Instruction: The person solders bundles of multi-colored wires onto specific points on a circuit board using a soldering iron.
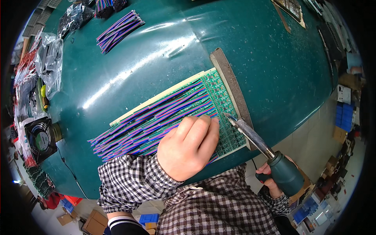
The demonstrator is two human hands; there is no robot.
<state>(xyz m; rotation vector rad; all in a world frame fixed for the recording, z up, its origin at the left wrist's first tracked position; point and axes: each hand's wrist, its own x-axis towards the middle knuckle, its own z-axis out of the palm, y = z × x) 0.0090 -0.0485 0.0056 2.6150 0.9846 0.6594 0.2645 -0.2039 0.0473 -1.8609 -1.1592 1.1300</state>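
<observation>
A green circuit board panel (227, 102) lies on the table with rows of multicoloured ribbon wires (156, 109) running leftward from its right part. My left hand (190, 147) rests over the lower rows, its fingers curled together on a wire near the solder pads; the fingertips are partly hidden. In my right hand (270, 178), at the lower right, is a soldering iron (288, 176) with a dark green handle. Its metal tip points up and left, close to the pads just right of my left fingers. Part of the right hand is behind the handle.
A brown bar (233, 88) lies along the panel's right edge on the green tabletop (274, 70). More cut ribbon wires (119, 31) are at the far left. A small black fan (39, 137) stands at the left, by plastic bags (49, 64). A sponge tray (290, 11) sits far right.
</observation>
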